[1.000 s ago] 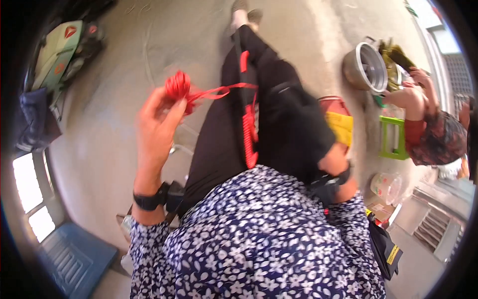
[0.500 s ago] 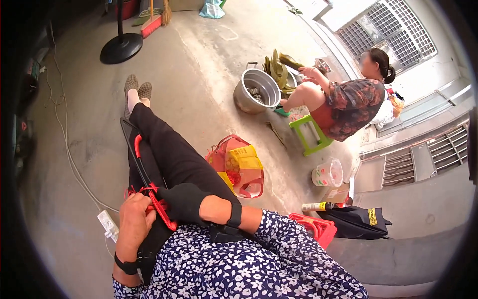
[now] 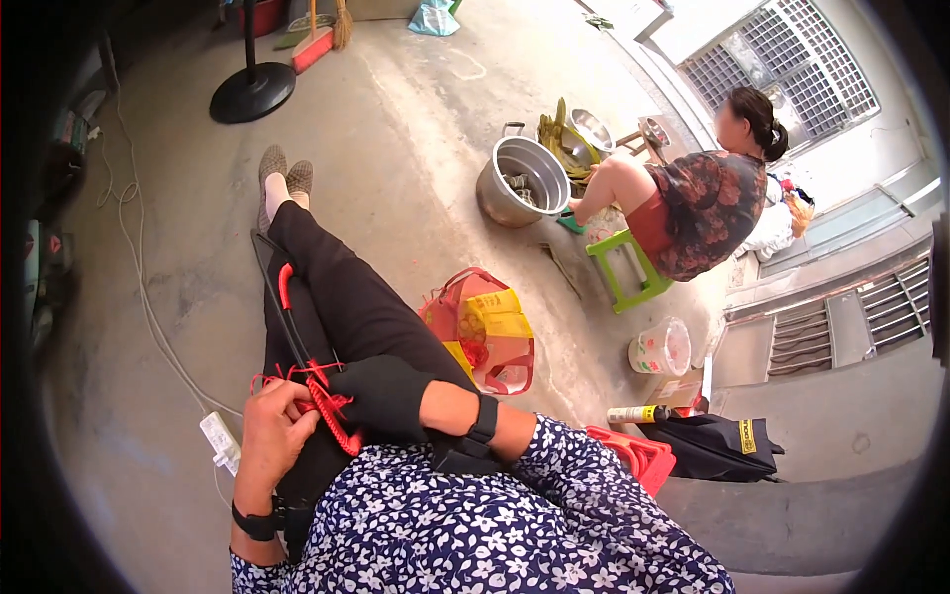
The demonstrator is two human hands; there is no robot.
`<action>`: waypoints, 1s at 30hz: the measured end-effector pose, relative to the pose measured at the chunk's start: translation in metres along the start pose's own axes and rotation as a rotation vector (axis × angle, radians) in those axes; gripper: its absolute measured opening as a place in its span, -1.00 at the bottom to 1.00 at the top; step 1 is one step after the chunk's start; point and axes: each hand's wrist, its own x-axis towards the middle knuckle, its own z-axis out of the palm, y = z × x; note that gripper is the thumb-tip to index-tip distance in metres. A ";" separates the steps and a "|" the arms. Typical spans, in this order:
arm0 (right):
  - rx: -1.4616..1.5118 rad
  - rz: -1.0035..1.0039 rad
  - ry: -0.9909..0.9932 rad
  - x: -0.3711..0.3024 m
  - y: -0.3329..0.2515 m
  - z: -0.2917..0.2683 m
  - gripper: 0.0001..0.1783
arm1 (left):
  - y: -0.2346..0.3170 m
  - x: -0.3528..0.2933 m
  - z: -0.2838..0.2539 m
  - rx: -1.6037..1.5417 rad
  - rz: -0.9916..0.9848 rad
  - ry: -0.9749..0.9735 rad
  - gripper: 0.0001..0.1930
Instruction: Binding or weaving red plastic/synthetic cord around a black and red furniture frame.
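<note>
A long, narrow black frame [image 3: 280, 315] lies along my legs, with a red section on its far part. Near my lap, red cord [image 3: 336, 432] is wound in tight coils, and loose strands stick out around it. My bare left hand [image 3: 277, 424] pinches at the red cord, thumb against fingers. Beside it, my right hand [image 3: 381, 399], in a black glove, is closed at the wound part of the frame; its fingertips are mostly hidden. Both hands are close together above my thighs.
A red basket [image 3: 524, 371] with a yellow packet stands right of my knees. Beyond are a metal pot [image 3: 483, 193], long green leaves [image 3: 554, 139] and a person [image 3: 708, 213] on a green stool [image 3: 633, 282]. A power strip [image 3: 220, 443] lies at left; a white bucket [image 3: 653, 353] at right.
My left fingers have shifted slightly at the red cord, and more of its strands show. The other person's arm has lowered from the raised leaves. The whole view has shifted a little.
</note>
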 end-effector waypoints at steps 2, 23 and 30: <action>0.087 0.009 0.029 -0.001 -0.001 -0.012 -0.75 | 0.003 -0.002 -0.002 -0.054 -0.007 0.070 -0.78; 0.698 -0.065 0.529 -0.021 -0.029 -0.061 -0.39 | -0.001 -0.026 -0.011 -1.054 -0.192 -0.105 -0.38; 1.275 0.337 0.500 -0.018 -0.023 -0.043 -0.82 | -0.009 -0.030 -0.001 -1.130 -0.250 -0.168 -0.45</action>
